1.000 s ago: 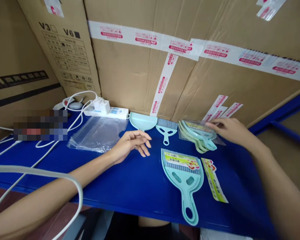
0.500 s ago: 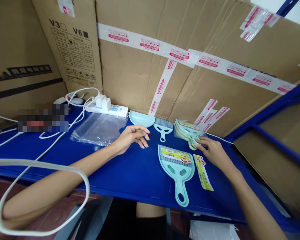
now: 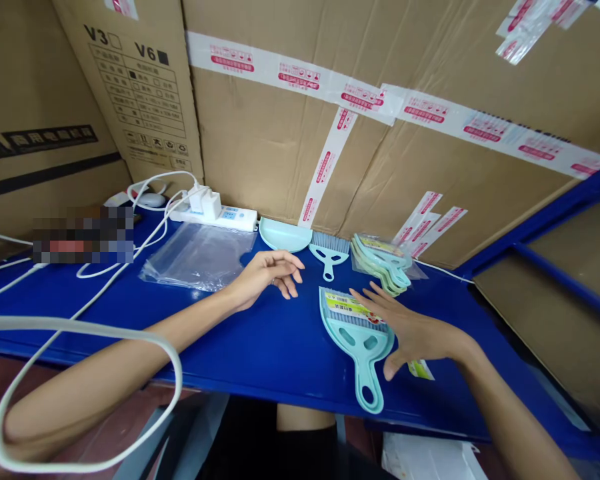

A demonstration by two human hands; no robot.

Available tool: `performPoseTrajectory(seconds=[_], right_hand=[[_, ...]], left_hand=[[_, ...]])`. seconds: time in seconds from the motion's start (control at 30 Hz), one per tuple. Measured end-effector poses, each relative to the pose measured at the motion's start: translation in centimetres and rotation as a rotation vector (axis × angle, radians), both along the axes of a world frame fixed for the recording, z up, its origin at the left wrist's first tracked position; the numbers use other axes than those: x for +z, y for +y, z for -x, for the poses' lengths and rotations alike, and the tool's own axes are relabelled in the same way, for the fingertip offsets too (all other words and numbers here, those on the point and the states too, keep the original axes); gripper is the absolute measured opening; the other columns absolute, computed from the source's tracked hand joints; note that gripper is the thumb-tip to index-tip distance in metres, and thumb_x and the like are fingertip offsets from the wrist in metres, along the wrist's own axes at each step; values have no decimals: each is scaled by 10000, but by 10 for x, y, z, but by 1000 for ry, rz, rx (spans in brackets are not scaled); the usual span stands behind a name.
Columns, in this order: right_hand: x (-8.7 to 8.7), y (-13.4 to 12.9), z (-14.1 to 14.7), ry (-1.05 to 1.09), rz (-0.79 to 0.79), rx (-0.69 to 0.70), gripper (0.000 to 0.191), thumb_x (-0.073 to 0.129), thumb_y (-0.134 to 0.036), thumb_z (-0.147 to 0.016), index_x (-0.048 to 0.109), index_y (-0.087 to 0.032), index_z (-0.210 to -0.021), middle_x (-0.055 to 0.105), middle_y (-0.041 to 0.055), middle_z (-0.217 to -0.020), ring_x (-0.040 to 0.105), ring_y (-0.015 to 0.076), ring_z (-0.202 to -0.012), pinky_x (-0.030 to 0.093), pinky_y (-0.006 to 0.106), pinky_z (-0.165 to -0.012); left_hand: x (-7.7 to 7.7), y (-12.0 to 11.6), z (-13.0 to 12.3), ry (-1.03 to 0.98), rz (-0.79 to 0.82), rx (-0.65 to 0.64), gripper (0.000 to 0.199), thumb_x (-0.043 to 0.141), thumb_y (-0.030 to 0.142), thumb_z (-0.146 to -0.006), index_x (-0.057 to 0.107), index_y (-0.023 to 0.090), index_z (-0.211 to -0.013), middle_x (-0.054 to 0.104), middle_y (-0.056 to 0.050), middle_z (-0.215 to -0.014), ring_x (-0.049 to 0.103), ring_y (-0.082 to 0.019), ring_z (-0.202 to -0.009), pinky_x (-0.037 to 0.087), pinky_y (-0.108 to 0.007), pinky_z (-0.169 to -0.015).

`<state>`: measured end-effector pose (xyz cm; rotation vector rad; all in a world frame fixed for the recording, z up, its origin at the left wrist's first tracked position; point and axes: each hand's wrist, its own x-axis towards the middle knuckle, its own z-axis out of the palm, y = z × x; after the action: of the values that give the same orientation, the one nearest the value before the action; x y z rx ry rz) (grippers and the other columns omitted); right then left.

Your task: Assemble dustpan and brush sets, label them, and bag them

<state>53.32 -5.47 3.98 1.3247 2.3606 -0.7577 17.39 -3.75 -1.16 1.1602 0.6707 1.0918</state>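
Observation:
My left hand (image 3: 266, 277) hovers above the blue table, fingers loosely bent and nothing in them. Close to its fingertips, at the back, are an empty light-blue dustpan (image 3: 285, 237) and a small hand brush (image 3: 329, 256). In front lies another light-blue dustpan with a brush nested in it (image 3: 356, 339), a yellow-green printed label (image 3: 345, 304) across the bristles. Spread open, my right hand (image 3: 405, 327) is over the right edge of this set; contact cannot be made out. It mostly covers a second label strip (image 3: 421, 370). Behind it rests a stack of bagged dustpan sets (image 3: 384, 257).
Clear plastic bags (image 3: 195, 260) lie flat left of my left hand. Behind them is a white power strip (image 3: 237, 219) with plugs and cables. A white cable (image 3: 167, 347) loops in front of my left forearm. Cardboard boxes (image 3: 270, 153) wall the back and sides.
My right hand has left the bagged stack, come nearer and left over the nested dustpan set, and spread its fingers. My left hand has hardly moved. The view has shifted slightly.

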Motion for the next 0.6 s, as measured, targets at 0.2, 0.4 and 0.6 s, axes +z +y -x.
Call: performPoseTrajectory(seconds=[0.2,0.4,0.6], right_hand=[[-1,1,17,27,-20,-13,1612,962,-700,-595,-95,-361,-1765,243,186,-1745,313,498,-1584,354,661,-1240],[-5,-5,41,102,-81,49,1662,957,-753,-540,-67,-324,-1776,431,156,-1469,428,468,-1408,348,660,-1210],[-9,-12,51,79,-129,34,1670,956,-745,-552,-92,-309,-1776,418,150,-1421,393,458,-1414,341,650,-1207]], left_hand=[[-4,2,0,20,11,-2,232,806,318,-854,743,133,-979,764,-53,-835,758,-177,-604,595,-255,-528],[-8,4,-2,86,46,4,233,799,306,-830,734,131,-970,764,-60,-820,755,-180,-593,600,-263,-532],[-5,4,-3,215,115,30,131,680,169,-830,713,118,-946,765,-62,-790,749,-172,-569,587,-250,-515]])
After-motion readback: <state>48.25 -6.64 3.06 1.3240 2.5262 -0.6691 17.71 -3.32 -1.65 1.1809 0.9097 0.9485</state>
